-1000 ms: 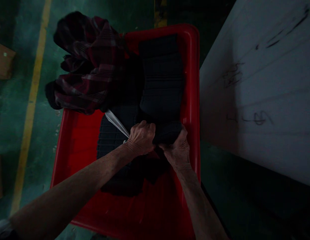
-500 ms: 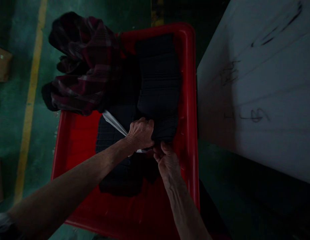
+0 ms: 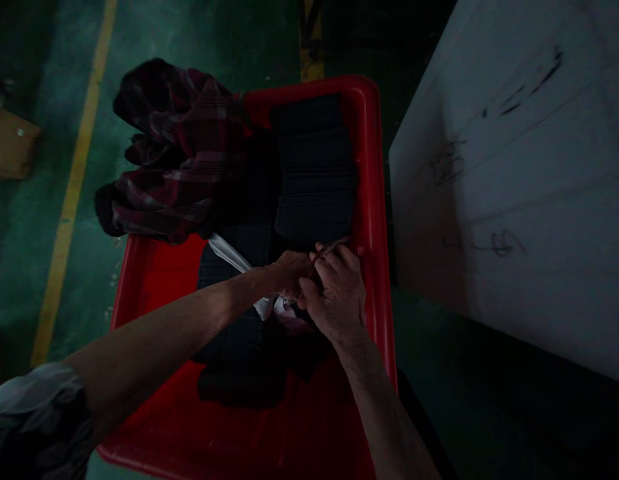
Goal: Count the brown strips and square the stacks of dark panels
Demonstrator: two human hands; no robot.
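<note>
A red plastic bin (image 3: 374, 200) on the floor holds stacks of dark folded fabric (image 3: 314, 173). My left hand (image 3: 289, 272) is closed on a white strip of plastic or cloth (image 3: 228, 255) next to the near end of the right stack. My right hand (image 3: 336, 293) lies over the left one, fingers curled at the same spot. What those fingers grip is hidden in the dim light. Both forearms reach in from the bottom of the view.
A red and dark plaid garment (image 3: 179, 153) hangs over the bin's far left corner. A pale table top with dark scribbles (image 3: 514, 187) stands close to the right. The green floor has a yellow line (image 3: 74, 187) and a cardboard box (image 3: 9, 143) at left.
My right hand has left the stack's right edge, moved left, and now covers my left hand. My left hand has stayed closed on the white strip. The view has shifted slightly.
</note>
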